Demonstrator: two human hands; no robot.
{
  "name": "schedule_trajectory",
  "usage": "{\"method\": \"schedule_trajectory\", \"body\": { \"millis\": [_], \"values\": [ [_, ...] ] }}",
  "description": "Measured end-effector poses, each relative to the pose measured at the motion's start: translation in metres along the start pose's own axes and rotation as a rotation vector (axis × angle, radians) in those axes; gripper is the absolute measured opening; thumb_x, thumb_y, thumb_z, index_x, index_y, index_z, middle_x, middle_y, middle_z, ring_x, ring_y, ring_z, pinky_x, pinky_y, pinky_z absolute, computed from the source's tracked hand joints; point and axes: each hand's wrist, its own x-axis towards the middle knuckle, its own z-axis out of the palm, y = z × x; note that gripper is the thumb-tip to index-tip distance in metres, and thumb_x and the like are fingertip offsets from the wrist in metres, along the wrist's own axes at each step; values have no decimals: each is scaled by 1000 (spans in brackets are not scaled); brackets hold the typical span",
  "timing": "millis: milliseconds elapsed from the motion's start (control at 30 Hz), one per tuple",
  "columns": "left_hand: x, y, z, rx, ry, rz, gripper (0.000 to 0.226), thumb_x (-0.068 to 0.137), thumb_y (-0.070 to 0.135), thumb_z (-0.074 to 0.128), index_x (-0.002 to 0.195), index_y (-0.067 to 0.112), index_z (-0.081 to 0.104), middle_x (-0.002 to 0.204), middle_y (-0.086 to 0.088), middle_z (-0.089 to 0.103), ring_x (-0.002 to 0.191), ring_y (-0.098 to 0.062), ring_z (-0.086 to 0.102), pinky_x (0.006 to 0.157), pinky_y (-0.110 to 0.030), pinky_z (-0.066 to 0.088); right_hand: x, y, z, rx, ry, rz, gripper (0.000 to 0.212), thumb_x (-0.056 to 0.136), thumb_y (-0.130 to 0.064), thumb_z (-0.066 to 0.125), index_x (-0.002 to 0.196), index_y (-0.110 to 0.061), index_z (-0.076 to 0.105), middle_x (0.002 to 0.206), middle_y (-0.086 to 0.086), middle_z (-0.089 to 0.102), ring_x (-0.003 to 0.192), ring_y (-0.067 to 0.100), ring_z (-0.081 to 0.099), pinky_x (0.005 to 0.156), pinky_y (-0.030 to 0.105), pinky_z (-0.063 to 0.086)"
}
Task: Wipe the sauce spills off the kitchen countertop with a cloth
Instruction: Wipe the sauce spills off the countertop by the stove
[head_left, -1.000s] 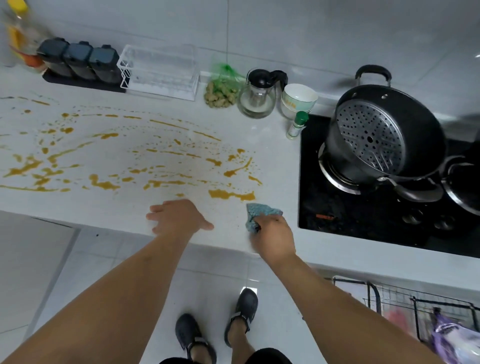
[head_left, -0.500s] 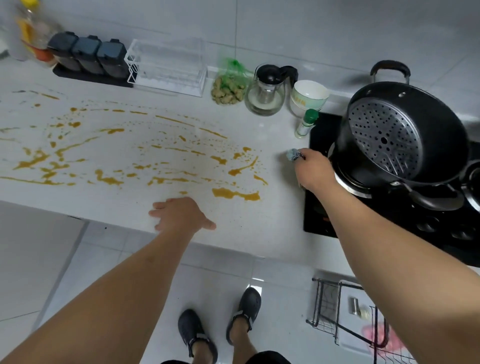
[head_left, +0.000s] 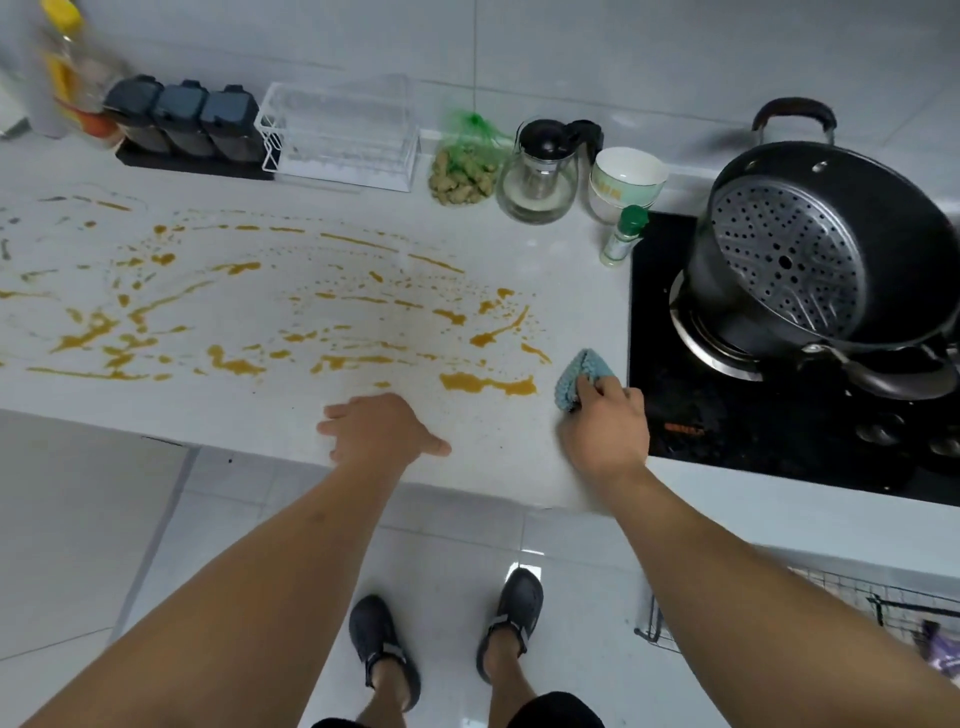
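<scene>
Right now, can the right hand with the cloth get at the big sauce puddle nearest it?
Probably yes: the right hand holds the cloth just beside that puddle, with only bare countertop between.

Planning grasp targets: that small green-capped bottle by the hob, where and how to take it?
Grip the green-capped bottle round its pale body below the cap, coming from the front left over bare countertop. It stands upright and slim, so a side pinch should suit. The hob and black pot crowd its right; the white bowl sits close behind.
</scene>
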Motion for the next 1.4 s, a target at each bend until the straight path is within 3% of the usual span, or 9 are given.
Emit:
{"method": "schedule_trajectory", "body": {
  "millis": [133, 267, 433, 533, 667, 833, 1033, 1233, 1400],
  "values": [
    [-8, -15, 1, 142, 109, 146, 134, 45, 101, 60, 140, 7, 56, 139, -21, 55, 124, -47, 49, 98, -52, 47, -34, -16, 9, -4, 0, 69, 54, 90, -17, 54, 144, -12, 54, 137, 11, 56, 114, 41, 46, 96, 40, 43],
    [-13, -29, -4, 169, 114, 227, 134, 46, 108, 39, 136, 10, 60, 136, -16, 56, 120, -42, 50, 91, -47, 50, -79, -64, 20, 22, -38, 38, 48, 88, -13, 56, 136, -9, 59, 131, 12, 57, 109, 38, 50, 85, 42, 50],
    [-4, -70, -23, 29, 131, 300, 93, 73, 88, 57, 127, 13, 64, 139, -20, 53, 127, -38, 50, 101, -46, 48, -97, -104, 15, 146, -125, -210, 33, 88, -9, 57, 119, -9, 70, 120, 8, 62, 109, 33, 55, 75, 36, 49],
    [11, -100, -38, -69, 159, 256, 85, 79, 76, 66, 132, 10, 61, 141, -20, 50, 125, -39, 53, 101, -47, 48, -79, -93, -16, 333, -54, -99, 20, 89, -10, 56, 98, -9, 73, 103, 3, 65, 97, 27, 62, 70, 32, 46],
    [40, -113, -43, -126, -19, 11, 122, 65, 84, 71, 151, 2, 42, 160, -33, 26, 145, -52, 27, 116, -65, 28, -34, -52, -37, 329, 148, 228, 32, 84, -8, 48, 110, -11, 67, 106, 15, 64, 99, 40, 61, 76, 41, 52],
    [47, -109, -28, -74, -64, 26, 152, 58, 84, 78, 159, -7, 11, 162, -41, 1, 150, -57, 9, 119, -64, 24, 0, -40, -13, 499, 49, 495, 35, 104, -19, 38, 131, -7, 58, 125, 20, 62, 114, 41, 58, 85, 36, 42],
    [56, -103, -38, -18, -64, 44, 129, 47, 77, 88, 148, 7, 48, 157, -42, 23, 147, -59, 23, 113, -63, 32, -5, -92, 23, 382, 113, 345, 37, 106, -22, 37, 137, -8, 50, 140, 19, 51, 129, 41, 49, 104, 49, 42],
    [56, -100, -37, -29, -63, 27, 136, 47, 74, 91, 151, 2, 43, 157, -44, 21, 148, -59, 20, 115, -62, 31, -13, -133, 40, 433, 125, 258, 45, 105, -19, 39, 149, -11, 43, 149, 18, 45, 133, 40, 46, 105, 44, 37],
    [50, -101, -36, -75, -63, 10, 144, 49, 75, 90, 158, 3, 31, 159, -46, 6, 149, -59, 16, 115, -58, 36, -6, -160, 43, 420, 63, 169, 50, 106, -25, 37, 155, -29, 38, 155, 13, 42, 142, 36, 39, 112, 45, 38]
  ]
}}
